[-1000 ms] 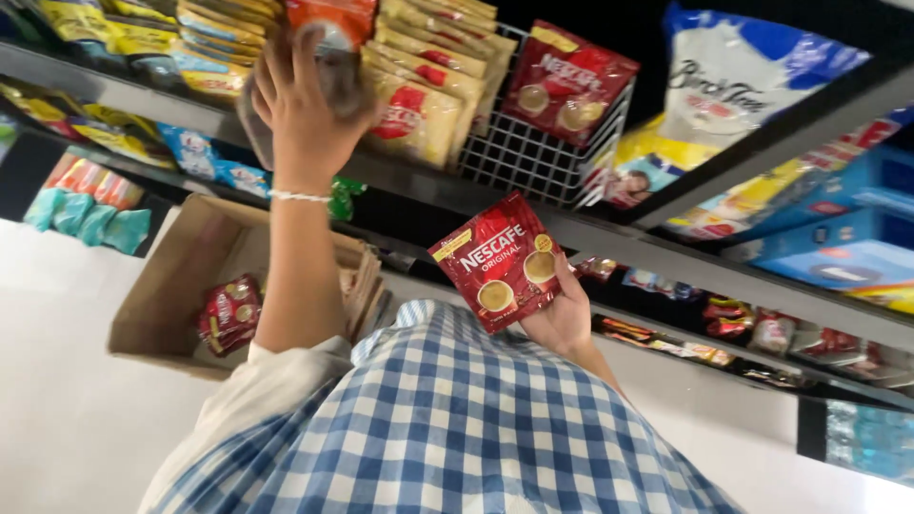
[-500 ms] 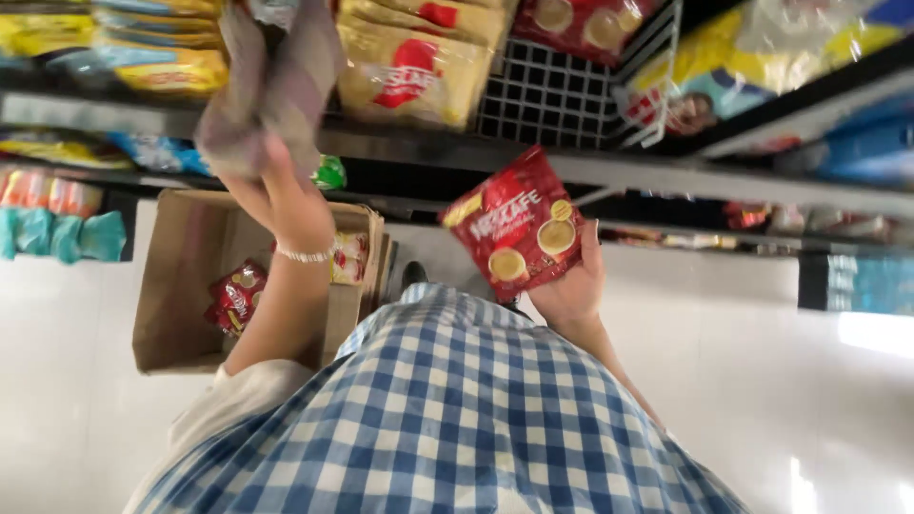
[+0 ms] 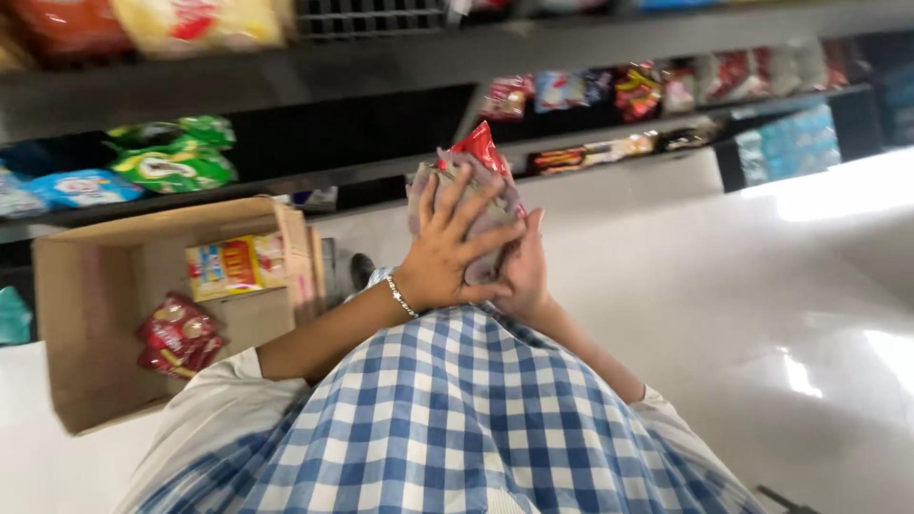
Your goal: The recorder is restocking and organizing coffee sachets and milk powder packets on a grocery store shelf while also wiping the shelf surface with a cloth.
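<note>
Box, far left of my hands: open cardboard box [image 3: 114, 314] on the floor, flaps up; red sachet packs [image 3: 179, 335] low inside, a yellow pack [image 3: 233, 265] against its right wall.
Shelf, left and above: green packets [image 3: 171, 164] on the lower shelf [image 3: 314, 181], well apart from my hands.
Left hand: my left hand [image 3: 455, 249], fingers spread wide, pressed flat over a grey cloth [image 3: 486, 224] that covers the pack.
Pack: red pack [image 3: 479, 148], only its top corner showing above the cloth, sandwiched between both palms, out in front of my checked shirt [image 3: 447, 419].
Right hand: my right hand [image 3: 526, 271] flat behind the pack, backing it; mostly hidden, fingers look straight.
Step, as I judge it: wiping the pack with the cloth.
Next move calls for: firm backing from the right palm while the cloth slides, corner kept from slipping out.
Edges: shelf lip beyond the pack, near; box rim to the left.
Open room: bare pale floor [image 3: 762, 314] right of my hands.
</note>
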